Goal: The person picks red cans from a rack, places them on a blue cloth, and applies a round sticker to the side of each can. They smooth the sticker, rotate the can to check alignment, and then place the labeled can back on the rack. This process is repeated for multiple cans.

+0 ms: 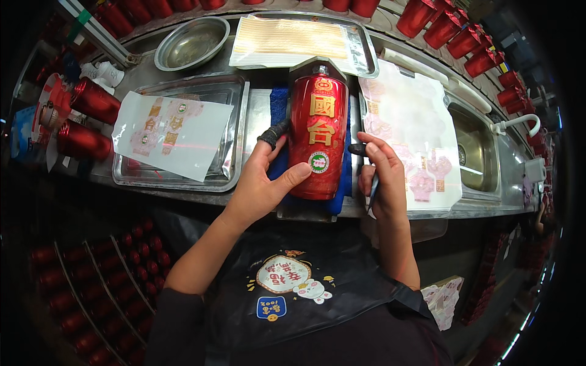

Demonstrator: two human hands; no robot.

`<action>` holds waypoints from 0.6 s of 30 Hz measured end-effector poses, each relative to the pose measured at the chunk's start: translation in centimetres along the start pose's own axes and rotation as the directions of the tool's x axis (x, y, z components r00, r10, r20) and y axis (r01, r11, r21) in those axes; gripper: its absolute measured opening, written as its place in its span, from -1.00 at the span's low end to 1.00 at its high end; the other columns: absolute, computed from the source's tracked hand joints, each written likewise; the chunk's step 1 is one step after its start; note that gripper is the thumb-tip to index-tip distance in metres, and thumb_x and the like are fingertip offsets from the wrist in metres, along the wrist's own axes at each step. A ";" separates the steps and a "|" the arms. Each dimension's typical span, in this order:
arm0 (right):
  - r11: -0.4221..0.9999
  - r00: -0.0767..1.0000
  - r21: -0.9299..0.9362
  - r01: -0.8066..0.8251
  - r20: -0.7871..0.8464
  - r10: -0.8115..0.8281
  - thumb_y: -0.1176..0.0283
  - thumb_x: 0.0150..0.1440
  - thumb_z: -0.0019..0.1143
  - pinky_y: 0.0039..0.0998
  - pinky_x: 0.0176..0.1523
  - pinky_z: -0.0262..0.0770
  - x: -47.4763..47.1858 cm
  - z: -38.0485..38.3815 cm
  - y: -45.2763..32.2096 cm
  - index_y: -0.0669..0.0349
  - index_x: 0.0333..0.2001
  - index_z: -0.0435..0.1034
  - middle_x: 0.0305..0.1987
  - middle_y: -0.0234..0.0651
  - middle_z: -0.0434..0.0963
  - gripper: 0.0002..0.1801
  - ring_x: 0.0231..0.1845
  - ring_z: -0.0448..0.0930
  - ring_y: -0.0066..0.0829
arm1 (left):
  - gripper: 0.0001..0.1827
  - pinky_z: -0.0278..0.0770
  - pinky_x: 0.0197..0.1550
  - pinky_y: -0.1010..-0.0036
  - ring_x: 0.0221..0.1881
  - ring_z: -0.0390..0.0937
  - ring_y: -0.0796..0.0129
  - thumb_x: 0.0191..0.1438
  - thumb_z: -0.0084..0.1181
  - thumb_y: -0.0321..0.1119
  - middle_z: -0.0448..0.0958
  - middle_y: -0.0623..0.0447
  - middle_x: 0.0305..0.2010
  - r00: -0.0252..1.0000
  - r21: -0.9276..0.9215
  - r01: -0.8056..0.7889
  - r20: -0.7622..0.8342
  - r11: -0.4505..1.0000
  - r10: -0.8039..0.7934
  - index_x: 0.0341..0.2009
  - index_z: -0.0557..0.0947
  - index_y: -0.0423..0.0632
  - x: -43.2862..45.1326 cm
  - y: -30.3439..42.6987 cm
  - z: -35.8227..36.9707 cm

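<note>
A glossy red bottle (317, 121) lies on a blue cloth (338, 205), its neck pointing away from me. Large gold characters and a round green-and-white emblem decorate its front. My left hand (257, 185) grips the bottle's left side, with the thumb on its front near the emblem. A black covering wraps one of that hand's fingers. Just off the bottle's right side, my right hand (386, 178) holds a slim pointed tool (373, 194), possibly tweezers, in its curled fingers. Another black covering (357, 149) sits on a fingertip there.
Decal sheets lie on both sides: a sheet (201, 151) over the left metal tray (236, 171), and a stack (435, 192) at right. Behind stand a metal bowl (192, 45) and a tray of gold-striped sheets (293, 41). A sink (478, 155) is farther right. Red bottles (87, 139) lie left.
</note>
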State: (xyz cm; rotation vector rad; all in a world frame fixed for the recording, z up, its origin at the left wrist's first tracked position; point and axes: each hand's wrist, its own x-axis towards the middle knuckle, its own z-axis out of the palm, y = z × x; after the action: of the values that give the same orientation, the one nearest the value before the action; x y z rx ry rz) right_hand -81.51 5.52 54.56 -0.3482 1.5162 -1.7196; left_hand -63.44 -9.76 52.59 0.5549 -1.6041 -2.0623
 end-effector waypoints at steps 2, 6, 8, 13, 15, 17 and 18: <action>1.000 0.997 0.014 -0.012 -0.074 0.013 0.26 0.34 0.05 -0.68 -0.65 0.19 0.7 0.2 -0.7 0.32 0.12 0.43 -0.68 -0.52 0.37 -0.60 -0.82 0.23 -0.73 | -0.10 0.11 0.47 0.25 0.48 0.15 0.09 0.13 0.39 -0.22 0.28 -0.21 0.40 0.999 0.013 0.012 -0.039 1.000 -0.011 0.40 0.18 -0.27 0.4 0.3 0.4; 0.985 0.996 -0.153 0.075 -0.027 -0.080 0.28 0.31 0.12 -0.70 -0.60 0.17 1.2 1.7 -1.0 0.29 0.10 0.44 -0.58 -0.53 0.43 -0.62 -0.74 0.25 -0.79 | -0.27 0.28 0.36 0.31 0.34 0.35 0.18 0.13 0.40 -0.21 0.40 -0.27 0.28 0.989 0.021 -0.041 -0.140 0.999 0.044 0.21 0.32 -0.32 2.0 1.4 1.6; 0.977 0.993 -0.182 0.113 -0.008 -0.116 0.30 0.28 0.18 -0.72 -0.55 0.16 1.5 2.7 -0.6 0.27 0.09 0.46 -0.48 -0.54 0.49 -0.63 -0.67 0.27 -0.83 | -0.36 0.39 0.27 0.37 0.24 0.43 0.24 0.13 0.40 -0.23 0.46 -0.27 0.21 0.988 -0.029 -0.053 -0.146 0.998 0.048 0.11 0.35 -0.30 2.6 1.2 1.9; 0.975 0.989 -0.170 0.144 -0.008 -0.147 0.39 0.15 0.38 -0.57 -0.04 0.56 1.5 4.1 -0.8 0.36 0.08 0.37 -0.05 -0.20 0.54 -0.51 -0.10 0.61 -0.53 | -0.36 0.51 0.19 0.39 0.19 0.49 0.29 0.14 0.35 -0.36 0.46 -0.25 0.26 0.987 0.034 0.016 -0.161 0.999 -0.011 0.20 0.32 -0.26 2.9 1.2 1.7; 0.980 0.989 -0.133 0.146 0.007 -0.146 0.41 0.15 0.38 -0.60 -0.10 0.58 1.7 4.0 -0.7 0.36 0.09 0.36 -0.05 -0.18 0.55 -0.50 -0.13 0.64 -0.53 | -0.43 0.51 0.20 0.39 0.19 0.48 0.30 0.13 0.36 -0.37 0.46 -0.25 0.26 0.984 0.029 0.034 -0.174 0.999 -0.029 0.12 0.36 -0.26 2.9 1.2 1.8; 0.982 0.990 -0.130 0.138 0.010 -0.138 0.40 0.15 0.38 -0.60 -0.10 0.58 1.7 4.0 -0.8 0.37 0.08 0.36 -0.04 -0.18 0.55 -0.51 -0.14 0.64 -0.53 | -0.51 0.52 0.08 0.46 0.08 0.51 0.37 0.12 0.39 -0.30 0.53 -0.26 0.11 0.980 0.003 -0.030 -0.197 1.000 0.030 -0.09 0.34 -0.21 3.0 1.2 2.2; 0.981 0.991 -0.145 0.131 0.005 -0.132 0.39 0.16 0.38 -0.59 -0.07 0.57 1.5 4.1 -1.1 0.37 0.07 0.36 -0.04 -0.18 0.55 -0.51 -0.12 0.63 -0.53 | -0.52 0.53 0.02 0.49 0.02 0.53 0.40 0.12 0.41 -0.26 0.56 -0.26 0.03 0.976 -0.009 -0.064 -0.209 0.998 0.061 -0.19 0.33 -0.18 3.0 1.2 2.3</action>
State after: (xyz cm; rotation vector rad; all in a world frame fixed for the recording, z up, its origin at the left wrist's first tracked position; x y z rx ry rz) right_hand -80.12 1.56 56.13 -0.5310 1.6585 -1.7152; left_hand -67.04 -9.97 54.20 0.6828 -1.4643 -1.9000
